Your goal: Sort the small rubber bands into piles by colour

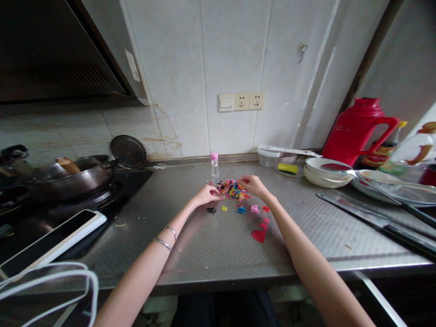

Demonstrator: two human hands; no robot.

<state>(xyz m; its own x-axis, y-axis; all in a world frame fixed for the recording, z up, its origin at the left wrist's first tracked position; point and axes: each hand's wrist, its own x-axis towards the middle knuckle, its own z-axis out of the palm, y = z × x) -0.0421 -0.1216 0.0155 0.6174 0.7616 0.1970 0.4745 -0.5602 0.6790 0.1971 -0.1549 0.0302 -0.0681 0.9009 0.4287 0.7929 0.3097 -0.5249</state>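
White cable (94, 290) loops nearest the camera, well left of the pile (233, 190) and on your side of it, so it keeps out from under your forearms. That pile, a heap of small bands in many colours, lies on the steel counter (204, 254) between your hands. Your left hand (206, 194) reaches its left edge with fingers curled narrow; I cannot tell whether they pinch a band. Your right hand (255, 185) bends in at its right edge, thumb and fingers close together, and what they hold, if anything, is too small to tell. Coming in from both sides, your arms leave the pile open to view.

On your side of the pile, small groups sit in a row: black (211, 210), yellow (224, 208), blue (240, 210), pink (255, 209) and red (265, 209), spaced apart, probably so the colours stay unmixed. Nearer you than the pile lies a red scrap (260, 231). Just beyond the pile, a pink-capped bottle (214, 165) stands upright, seemingly placed there to clear your hands.
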